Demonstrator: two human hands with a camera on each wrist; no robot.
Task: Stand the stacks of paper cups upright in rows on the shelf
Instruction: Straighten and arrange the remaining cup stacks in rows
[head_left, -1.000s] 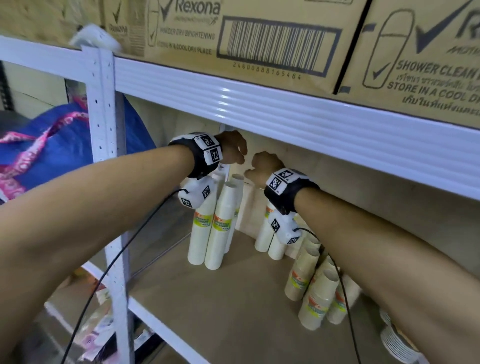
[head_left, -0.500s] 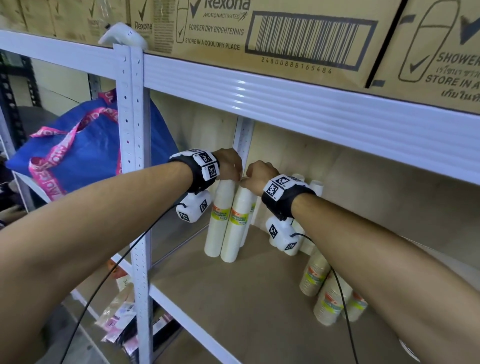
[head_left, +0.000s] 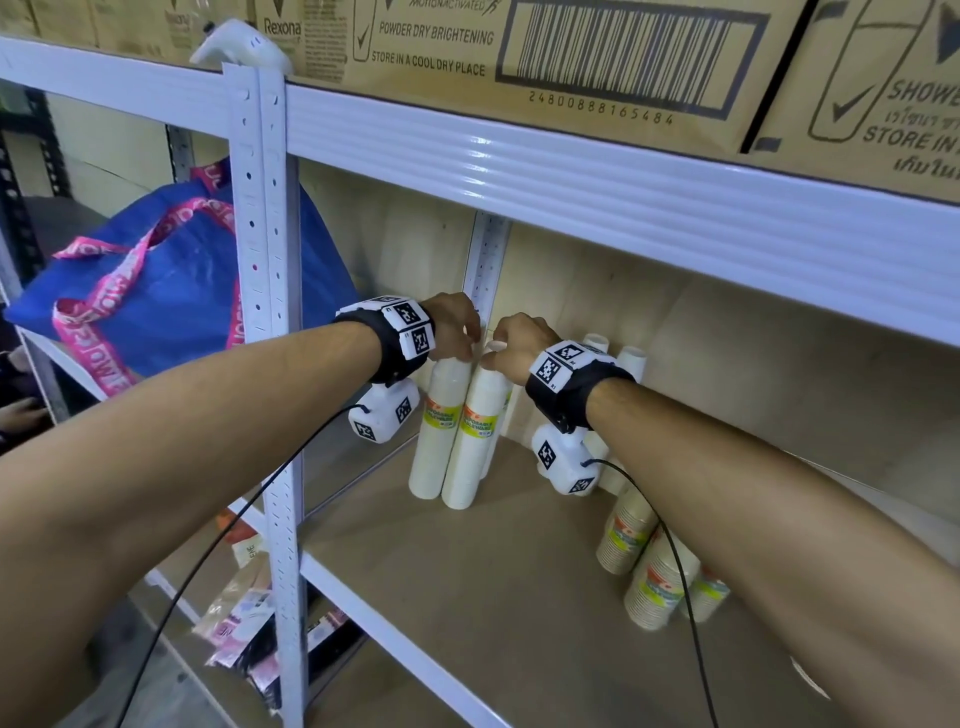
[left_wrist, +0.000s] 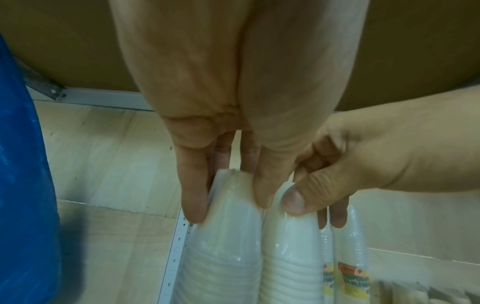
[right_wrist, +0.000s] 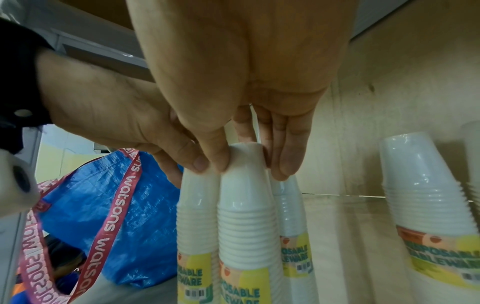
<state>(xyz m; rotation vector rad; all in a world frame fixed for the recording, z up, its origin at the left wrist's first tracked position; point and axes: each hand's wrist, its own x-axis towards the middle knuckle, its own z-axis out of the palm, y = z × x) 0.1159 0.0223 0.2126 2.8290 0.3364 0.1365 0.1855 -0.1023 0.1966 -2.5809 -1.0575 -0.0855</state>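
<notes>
Two tall stacks of white paper cups stand side by side, touching, at the back left of the shelf board (head_left: 467, 582). My left hand (head_left: 465, 353) pinches the top of the left stack (head_left: 441, 415); the left wrist view shows its fingers (left_wrist: 193, 205) on either side of that stack's (left_wrist: 223, 257) top cup. My right hand (head_left: 491, 358) pinches the top of the right stack (head_left: 480, 431), thumb and fingers (right_wrist: 285, 164) around its (right_wrist: 246, 216) top cup. More white stacks (head_left: 631, 358) stand behind at the back wall. Short brown cup stacks (head_left: 657, 587) stand at the right.
A white upright post (head_left: 265, 364) marks the shelf's left front corner, with a blue bag (head_left: 171, 291) beyond it. The upper shelf beam (head_left: 623, 208) with cardboard boxes (head_left: 571, 52) hangs low over my hands. Bare board lies in front of the stacks.
Both hands have come down onto the tops of the two front white stacks. The stacks now stand straighter and pressed together. The head view has shifted to the left.
</notes>
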